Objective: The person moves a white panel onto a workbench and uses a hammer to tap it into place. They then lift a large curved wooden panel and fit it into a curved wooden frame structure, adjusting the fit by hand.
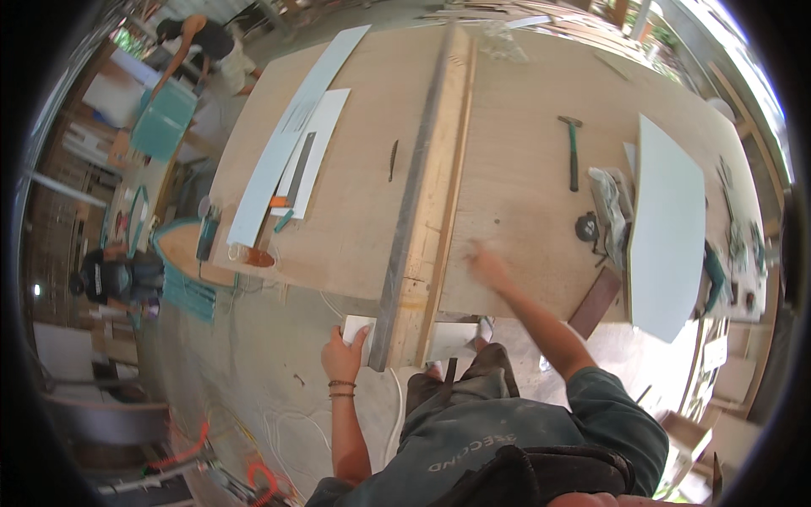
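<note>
Evidently the person's arms are doing different work. The left forearm rises from the lower edge almost straight toward twelve o'clock, two thin bands round its wrist, and ends in the left hand (342, 360) at seven o'clock from the middle of the view. That hand is closed on a flat white board (358, 324) with a straight edge, the thumb along its right side and the fingers round its left. The gripped board sits just to the left of the near end of a long pale wooden beam with a dark grey strip along its left side (432, 207), which runs from there up to twelve o'clock across a broad light-brown plywood tabletop (524, 101).

The right arm, bare below a dark green sleeve (610, 410), slants up toward between ten and eleven o'clock, the elbow fairly straight. The right hand (488, 267) is just right of the beam, above the tabletop's near part; it is blurred, so whether it is open or holds anything cannot be told. From this hand, a green-handled claw hammer (574, 154) lies at one o'clock, a round black tape measure (586, 226) at two, and a reddish-brown rectangular board (594, 302) between three and four.
</note>
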`<state>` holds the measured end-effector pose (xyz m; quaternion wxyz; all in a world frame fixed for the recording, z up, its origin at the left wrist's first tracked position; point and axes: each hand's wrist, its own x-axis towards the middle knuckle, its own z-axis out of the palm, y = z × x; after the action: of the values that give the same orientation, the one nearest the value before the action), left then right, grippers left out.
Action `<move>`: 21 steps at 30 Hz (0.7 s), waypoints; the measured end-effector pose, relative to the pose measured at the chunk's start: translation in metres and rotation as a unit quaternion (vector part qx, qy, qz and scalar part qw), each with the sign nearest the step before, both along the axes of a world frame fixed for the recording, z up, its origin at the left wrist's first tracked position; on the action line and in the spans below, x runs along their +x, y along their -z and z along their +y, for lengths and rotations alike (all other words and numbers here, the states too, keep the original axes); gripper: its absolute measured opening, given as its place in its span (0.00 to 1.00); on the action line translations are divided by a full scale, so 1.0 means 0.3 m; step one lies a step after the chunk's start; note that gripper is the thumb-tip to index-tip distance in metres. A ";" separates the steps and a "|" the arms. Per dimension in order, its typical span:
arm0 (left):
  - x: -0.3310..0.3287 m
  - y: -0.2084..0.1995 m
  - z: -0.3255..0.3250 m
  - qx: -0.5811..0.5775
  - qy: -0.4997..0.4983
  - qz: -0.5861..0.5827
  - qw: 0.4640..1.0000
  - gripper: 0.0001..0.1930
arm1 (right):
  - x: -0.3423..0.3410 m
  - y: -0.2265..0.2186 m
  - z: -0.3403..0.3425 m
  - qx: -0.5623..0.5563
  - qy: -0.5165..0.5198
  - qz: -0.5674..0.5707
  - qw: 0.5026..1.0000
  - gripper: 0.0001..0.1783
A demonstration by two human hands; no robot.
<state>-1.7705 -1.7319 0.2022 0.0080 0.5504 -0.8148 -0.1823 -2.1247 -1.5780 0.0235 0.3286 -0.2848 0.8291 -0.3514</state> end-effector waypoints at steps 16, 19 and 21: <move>0.204 0.622 0.186 0.314 0.067 0.241 0.916 0.32 | 0.604 -0.127 0.217 0.228 0.156 0.163 0.947 0.39; 0.193 0.666 0.280 0.334 0.163 0.229 0.900 0.32 | 0.607 -0.192 0.345 0.242 0.186 0.192 0.933 0.37; 0.157 0.681 0.308 0.378 0.177 0.206 0.885 0.33 | 0.600 -0.202 0.411 0.255 0.196 0.207 0.924 0.35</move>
<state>-1.7235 -1.6394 -0.0020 -0.0654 0.3078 -0.7478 -0.5846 -1.9447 -1.4548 0.0840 0.1353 -0.0896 0.9796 -0.1189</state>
